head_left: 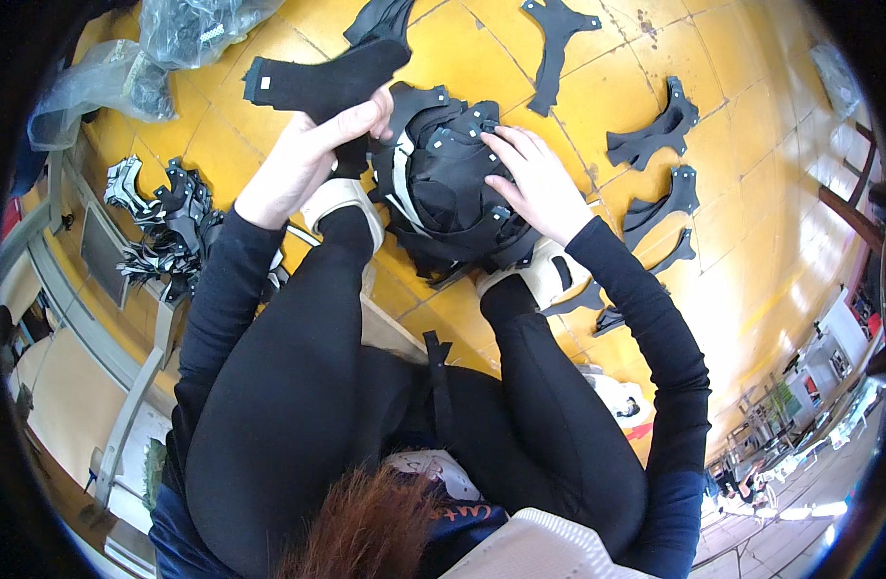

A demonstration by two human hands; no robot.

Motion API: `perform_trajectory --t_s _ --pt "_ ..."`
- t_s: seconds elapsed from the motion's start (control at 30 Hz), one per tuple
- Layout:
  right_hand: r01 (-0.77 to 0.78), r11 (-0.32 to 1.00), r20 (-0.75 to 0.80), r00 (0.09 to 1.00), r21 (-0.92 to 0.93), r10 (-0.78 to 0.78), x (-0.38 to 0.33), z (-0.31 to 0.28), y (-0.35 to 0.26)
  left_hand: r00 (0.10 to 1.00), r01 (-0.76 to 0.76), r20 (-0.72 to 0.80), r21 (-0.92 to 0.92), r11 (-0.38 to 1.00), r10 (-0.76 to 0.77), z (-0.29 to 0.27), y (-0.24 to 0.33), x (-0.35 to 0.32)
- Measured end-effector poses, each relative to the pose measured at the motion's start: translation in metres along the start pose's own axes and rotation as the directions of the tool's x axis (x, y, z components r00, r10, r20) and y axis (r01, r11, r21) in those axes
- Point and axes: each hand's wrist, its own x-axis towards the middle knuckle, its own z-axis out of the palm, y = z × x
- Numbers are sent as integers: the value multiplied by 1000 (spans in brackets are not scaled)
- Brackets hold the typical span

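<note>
Holding: left hand (303,154) pinches a black cut shoe piece (327,82), lifted just left of the pile.
Right hand (539,183): fingers spread flat, grasping nothing, pressing the pile of black shoe pieces (448,193).
Pile: between the white shoes (544,270) on the yellow tiled floor (742,261).
Right of pile: single black pieces (655,130).

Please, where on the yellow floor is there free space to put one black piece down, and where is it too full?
Bare floor lies right of the curved black pieces, and a smaller patch lies between the piece in the left hand and the forked piece. It is crowded at the pile under the right hand.
</note>
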Motion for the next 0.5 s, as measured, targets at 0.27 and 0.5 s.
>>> perform_trajectory --t_s 0.27,0.5 --pt "52 997 111 993 -48 -46 -2 -1 -1 970 -239 -8 111 965 242 -16 25 26" --pt "73 997 -37 997 5 -72 -30 6 -14 984 -141 -102 67 988 148 -9 1 17"
